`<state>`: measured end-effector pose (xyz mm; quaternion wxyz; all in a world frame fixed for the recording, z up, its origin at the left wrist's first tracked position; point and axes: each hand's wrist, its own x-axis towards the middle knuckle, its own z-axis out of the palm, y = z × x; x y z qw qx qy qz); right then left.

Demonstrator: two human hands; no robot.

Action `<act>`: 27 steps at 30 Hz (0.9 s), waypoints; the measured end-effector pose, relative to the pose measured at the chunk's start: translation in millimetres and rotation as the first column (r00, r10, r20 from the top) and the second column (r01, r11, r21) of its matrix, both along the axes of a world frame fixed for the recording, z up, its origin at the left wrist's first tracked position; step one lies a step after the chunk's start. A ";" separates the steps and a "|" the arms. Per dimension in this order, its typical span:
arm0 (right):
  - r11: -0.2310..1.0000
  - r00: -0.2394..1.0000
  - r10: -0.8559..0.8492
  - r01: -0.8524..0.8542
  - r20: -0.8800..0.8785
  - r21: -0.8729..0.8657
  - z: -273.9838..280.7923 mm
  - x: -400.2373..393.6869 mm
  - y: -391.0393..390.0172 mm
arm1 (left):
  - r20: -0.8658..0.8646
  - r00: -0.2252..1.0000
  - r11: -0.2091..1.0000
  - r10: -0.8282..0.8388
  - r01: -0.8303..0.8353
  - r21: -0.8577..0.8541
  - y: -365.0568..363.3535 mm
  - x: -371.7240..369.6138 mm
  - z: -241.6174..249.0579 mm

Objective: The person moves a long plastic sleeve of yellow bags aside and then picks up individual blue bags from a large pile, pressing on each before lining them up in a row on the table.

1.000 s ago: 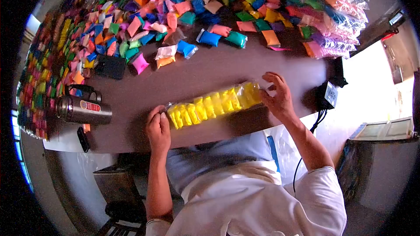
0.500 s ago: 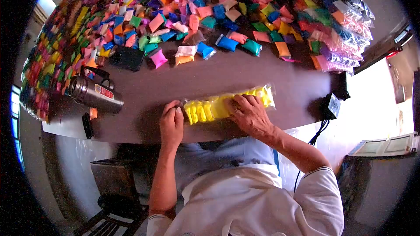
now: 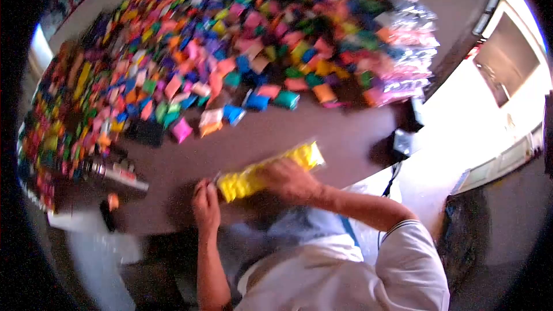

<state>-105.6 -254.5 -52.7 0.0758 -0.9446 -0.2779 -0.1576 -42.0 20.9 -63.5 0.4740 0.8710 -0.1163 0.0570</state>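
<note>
item: long clear bag of yellow packets [image 3: 271,171] — lying across the near edge of the dark bench [image 3: 322,126], in front of the person. left hand [image 3: 205,200] at the bag's left end, fingers seemingly pinched on its mouth, though blur leaves that unsure. right hand [image 3: 286,179] pressed flat on the bag's middle, fingers spread, grasping nothing. step judged: flattening and settling the row; next calls for a firm hold at the open end. beyond — heap of mixed coloured packets [image 3: 230,52]; metal flask [image 3: 112,171] on its side at left.

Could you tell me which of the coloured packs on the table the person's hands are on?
The long yellow pack at the near table edge: right hand lies across it, left hand at its end.
</note>
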 end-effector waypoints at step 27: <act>0.783 0.870 -0.050 0.338 -0.490 0.522 63.6 45.9 -67.9 | -0.070 0.997 1.000 -0.015 0.012 -0.029 -10.6 -8.6 24.1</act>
